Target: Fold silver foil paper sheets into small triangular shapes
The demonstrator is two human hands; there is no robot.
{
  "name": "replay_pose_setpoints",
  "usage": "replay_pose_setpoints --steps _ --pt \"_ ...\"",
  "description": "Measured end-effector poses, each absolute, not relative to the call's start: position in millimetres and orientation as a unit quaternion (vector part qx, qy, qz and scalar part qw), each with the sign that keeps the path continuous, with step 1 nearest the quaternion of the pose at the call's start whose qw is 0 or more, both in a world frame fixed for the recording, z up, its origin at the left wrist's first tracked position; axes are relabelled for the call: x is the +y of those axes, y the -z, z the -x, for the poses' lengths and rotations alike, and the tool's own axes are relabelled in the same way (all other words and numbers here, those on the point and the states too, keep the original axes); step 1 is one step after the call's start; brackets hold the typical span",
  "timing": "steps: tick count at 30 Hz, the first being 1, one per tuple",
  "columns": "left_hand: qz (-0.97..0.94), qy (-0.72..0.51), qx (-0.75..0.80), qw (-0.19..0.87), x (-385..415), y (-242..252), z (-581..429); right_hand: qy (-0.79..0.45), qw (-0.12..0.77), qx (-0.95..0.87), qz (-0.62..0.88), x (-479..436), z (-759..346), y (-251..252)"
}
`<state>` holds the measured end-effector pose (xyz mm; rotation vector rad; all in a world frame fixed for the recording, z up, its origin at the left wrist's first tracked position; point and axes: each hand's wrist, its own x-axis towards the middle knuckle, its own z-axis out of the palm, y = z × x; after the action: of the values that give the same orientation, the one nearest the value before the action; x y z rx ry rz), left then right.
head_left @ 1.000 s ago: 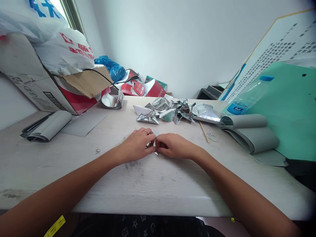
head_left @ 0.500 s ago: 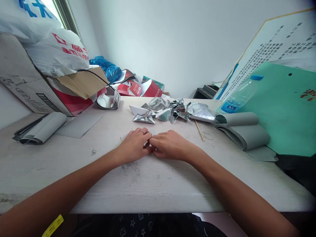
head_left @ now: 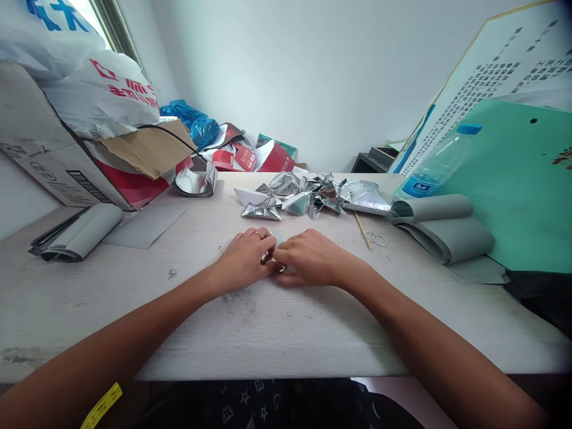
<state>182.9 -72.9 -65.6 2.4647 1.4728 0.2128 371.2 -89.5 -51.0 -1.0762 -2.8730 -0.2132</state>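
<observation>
My left hand (head_left: pixel 248 257) and my right hand (head_left: pixel 308 259) meet low over the middle of the white table (head_left: pixel 268 339). Fingers of both are curled round a small piece of silver foil paper (head_left: pixel 280 269), mostly hidden between them. A ring is on one left finger. Just beyond the hands lies a pile of folded silver foil pieces (head_left: pixel 297 204). To its right is a silver packet (head_left: pixel 366 196), with a thin wooden stick (head_left: pixel 363 230) and a pale rubber band (head_left: pixel 376 239) in front.
Rolled grey sheets (head_left: pixel 83 232) and a flat grey sheet (head_left: pixel 146 225) lie left, near a cardboard box (head_left: pixel 49 149). More grey sheets (head_left: pixel 465 238), a plastic bottle (head_left: pixel 420 183) and a green folder (head_left: pixel 527 196) stand right. Red papers (head_left: pixel 272 159) are behind the table.
The view has shifted slightly. Both hands stay in nearly the same place, with the right fingers a little lifted and a bit more foil showing between the hands.
</observation>
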Motion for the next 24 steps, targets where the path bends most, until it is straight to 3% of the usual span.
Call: replay_pose_setpoints --steps 16,24 --pt "-0.862 -0.075 0.488 0.115 -72.7 65.9 -181.5 0.079 -0.02 -0.903 0.422 -79.2 -377.3 59.8" --pt "-0.852 -0.049 0.499 0.154 -81.9 58.1 -184.8 0.081 0.008 -0.891 0.446 -73.3 -387.3 60.5"
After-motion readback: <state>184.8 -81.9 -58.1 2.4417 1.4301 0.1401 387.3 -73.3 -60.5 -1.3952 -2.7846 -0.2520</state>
